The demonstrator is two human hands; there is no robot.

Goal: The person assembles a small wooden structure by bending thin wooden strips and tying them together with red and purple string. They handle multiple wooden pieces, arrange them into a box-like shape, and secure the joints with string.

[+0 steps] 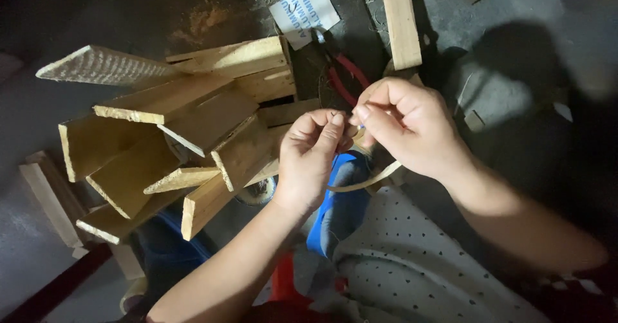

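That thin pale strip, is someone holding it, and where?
Yes. Both hands hold the strip: the left hand and right hand pinch its upper end between their fingers, and the rest curves loose below.

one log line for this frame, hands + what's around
left hand: pinching thin pale strip | right hand: pinching same strip | left of hands: wood offcuts | behind: red-handled pliers, wood slat

Dim grey floor [129, 8], sawdust patch [207, 19], deep shadows
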